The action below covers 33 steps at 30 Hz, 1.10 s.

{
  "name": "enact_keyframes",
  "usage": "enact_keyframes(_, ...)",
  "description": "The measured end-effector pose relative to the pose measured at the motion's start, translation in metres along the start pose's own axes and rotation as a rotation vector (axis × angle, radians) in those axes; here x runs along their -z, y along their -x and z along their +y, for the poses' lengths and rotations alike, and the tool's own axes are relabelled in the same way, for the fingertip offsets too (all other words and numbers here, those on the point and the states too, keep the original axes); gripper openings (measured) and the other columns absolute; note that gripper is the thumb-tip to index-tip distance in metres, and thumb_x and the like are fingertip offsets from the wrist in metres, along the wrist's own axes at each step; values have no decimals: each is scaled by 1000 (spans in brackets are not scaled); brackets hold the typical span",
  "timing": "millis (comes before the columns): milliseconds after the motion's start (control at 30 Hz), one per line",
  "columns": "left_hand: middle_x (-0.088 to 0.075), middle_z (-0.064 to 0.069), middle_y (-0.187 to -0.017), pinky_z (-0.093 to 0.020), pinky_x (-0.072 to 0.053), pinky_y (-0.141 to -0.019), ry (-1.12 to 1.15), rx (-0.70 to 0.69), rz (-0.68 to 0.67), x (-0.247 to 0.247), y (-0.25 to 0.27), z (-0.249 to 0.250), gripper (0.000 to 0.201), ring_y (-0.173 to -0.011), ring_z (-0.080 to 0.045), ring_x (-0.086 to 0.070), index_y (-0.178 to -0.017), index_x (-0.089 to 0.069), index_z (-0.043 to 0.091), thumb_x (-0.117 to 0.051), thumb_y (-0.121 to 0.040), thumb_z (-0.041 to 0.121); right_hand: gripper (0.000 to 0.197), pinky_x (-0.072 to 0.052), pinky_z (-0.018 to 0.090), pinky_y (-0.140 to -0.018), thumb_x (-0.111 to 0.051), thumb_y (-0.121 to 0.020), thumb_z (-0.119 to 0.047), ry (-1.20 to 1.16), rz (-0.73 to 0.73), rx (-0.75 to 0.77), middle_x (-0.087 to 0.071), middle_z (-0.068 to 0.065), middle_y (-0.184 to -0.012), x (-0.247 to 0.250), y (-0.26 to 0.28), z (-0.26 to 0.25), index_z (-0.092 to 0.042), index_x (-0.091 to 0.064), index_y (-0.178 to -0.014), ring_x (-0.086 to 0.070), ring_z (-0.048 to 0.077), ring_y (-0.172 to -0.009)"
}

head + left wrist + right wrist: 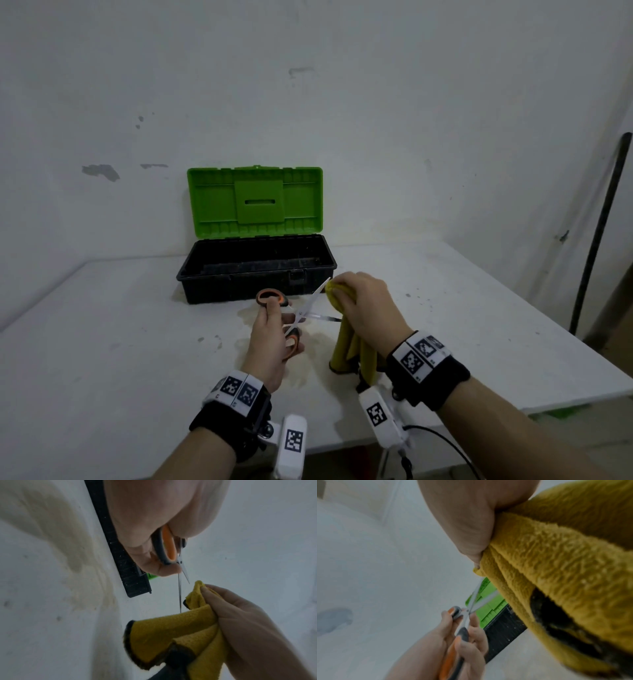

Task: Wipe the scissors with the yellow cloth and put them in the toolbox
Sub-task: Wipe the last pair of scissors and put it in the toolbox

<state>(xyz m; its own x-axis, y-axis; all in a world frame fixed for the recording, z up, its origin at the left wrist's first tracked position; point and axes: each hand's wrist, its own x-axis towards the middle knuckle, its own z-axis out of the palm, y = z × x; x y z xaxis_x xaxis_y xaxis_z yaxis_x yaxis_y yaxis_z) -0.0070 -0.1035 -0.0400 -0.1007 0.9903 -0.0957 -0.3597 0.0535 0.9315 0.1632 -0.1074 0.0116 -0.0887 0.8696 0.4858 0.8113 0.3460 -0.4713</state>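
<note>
Two hands work just in front of the toolbox (255, 270), which stands on the white table (102, 359) with its green lid (254, 202) raised and its black tray open. The left hand (270, 342) grips the scissors (301, 313) by their orange-and-grey handles, fingers curled through and around the loops, holding them above the table near the toolbox's front wall. The blades are spread apart in a V: the upper one points up and toward the toolbox's right front corner, the lower one points sideways away from the left hand, roughly parallel to the toolbox's front wall. The scissors' long axis runs from the handles nearest the person out toward that same corner. The right hand (363, 305) is closed around the bunched yellow cloth (346, 346), thumb and fingers pinching its top fold at the tip of the upper blade, just in front of the toolbox's right end. The rest of the cloth hangs down in folds, its dark-edged hem reaching toward the table.
</note>
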Motion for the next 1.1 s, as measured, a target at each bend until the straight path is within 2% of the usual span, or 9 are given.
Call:
enact_keyframes(167,-59,-9,-96,-27,-40,-45,-138,-40,-47,2,-1,6,39,-57,-19,-54,-109,-52,19,-31,-105,51,6,-43,15,-61,-57,-96,-30,-194,74,-110,-64,-5,-84,13,-5,7,-28,-61,-101,-58,5,-74)
enact_keyframes(267,-51,-9,-92,-25,-32,-42,-153,-56,-121,2,-1,9,48,-52,-14,-47,-102,-52,11,-31,-103,54,2,-47,23,-59,-57,-95,-33,-240,51,-171,-62,-2,-80,13,-4,13,-32,-58,-95,-59,12,-72)
enact_keyframes(433,-52,-4,-81,-21,-24,-39,115,-129,-236,11,-6,8,81,-51,-15,-42,-98,-57,8,-22,-86,79,4,-54,30,-65,-59,-91,-35,-268,5,-247,-63,-3,-85,12,-2,19,-32,-61,-90,-61,12,-76)
enact_keyframes(500,-52,-2,-75,-22,-22,-39,145,-139,-228,12,-7,11,71,-50,-15,-41,-96,-58,7,-26,-94,71,3,-52,26,-62,-59,-91,-34,-282,-4,-263,-63,-3,-85,11,-1,22,-32,-61,-90,-61,11,-76)
enact_keyframes(600,-44,-3,-75,-21,-26,-42,-56,-197,-173,12,-10,16,25,-53,-13,-39,-93,-56,8,-43,-106,24,3,-52,26,-63,-59,-91,-34,-301,-8,-276,-63,-3,-86,10,-1,24,-32,-61,-89,-62,12,-78)
enact_keyframes(667,-44,-2,-70,-22,-30,-45,-191,-251,-169,15,-13,15,15,-54,-14,-40,-92,-56,6,-48,-104,12,3,-55,29,-66,-60,-90,-35,-316,-6,-277,-64,-3,-85,9,0,23,-32,-61,-89,-63,12,-78)
enact_keyframes(833,-66,-4,-69,-27,-43,-52,-391,-315,-172,25,-18,16,12,-57,-16,-51,-94,-63,5,-58,-100,14,9,-60,34,-71,-64,-85,-29,-381,-26,-281,-66,-3,-89,11,-2,22,-33,-62,-93,-67,14,-78)
enact_keyframes(967,-74,6,-74,-20,-49,-61,-525,-352,-170,25,-16,21,16,-62,-2,-61,-100,-61,18,-73,-89,18,25,-60,30,-66,-62,-85,-15,-411,-80,-259,-66,1,-93,16,-1,19,-31,-60,-104,-68,16,-77)
enact_keyframes(1100,-77,9,-86,-22,-50,-74,-573,-322,-189,27,-20,21,21,-76,4,-67,-107,-66,23,-75,-88,21,14,-59,32,-69,-67,-88,-26,-347,-74,-178,-69,-2,-88,21,-1,21,-36,-63,-98,-67,14,-77)
